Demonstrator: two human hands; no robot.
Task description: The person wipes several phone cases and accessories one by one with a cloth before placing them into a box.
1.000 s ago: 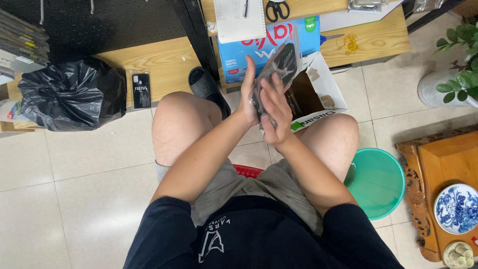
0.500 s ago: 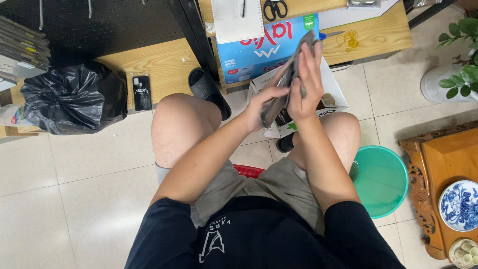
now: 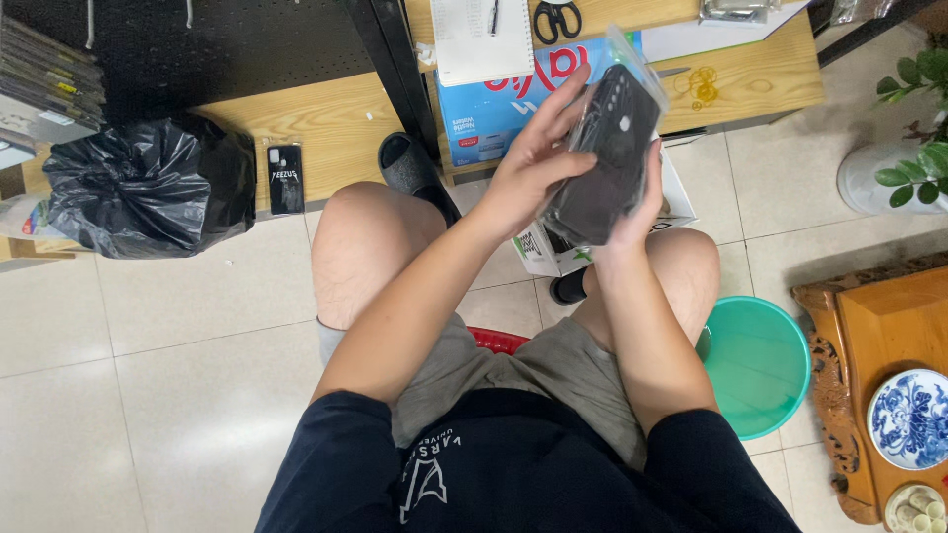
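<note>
1. The fingers of the left hand (image 3: 528,173) are laid flat and loosely spread against the near face of a black phone case in a clear plastic sleeve (image 3: 607,148); the thumb is pressed along its lower left edge, so the item is gripped rather than merely touched.
2. The right hand (image 3: 637,207) is cupped behind and beneath the same sleeve, its fingers curled round the lower right edge; most of them are hidden by the case, so their exact closure cannot be told.
3. The sleeved case is held in the air above the knees, between the two palms, with its long axis tilted from lower left to upper right and its open plastic end pointing away from the body.
4. The left hand lies higher on the case and nearer that top end; the right hand supports the bottom.
5. Below the hands a white cardboard box (image 3: 553,247) is seen on the tiled floor.
6. Further out, a green plastic basin (image 3: 760,365) stands beside the right knee, a black rubbish bag (image 3: 148,188) lies well apart to the left, and black scissors (image 3: 558,18) rest on the wooden shelf (image 3: 750,74) beyond.
</note>
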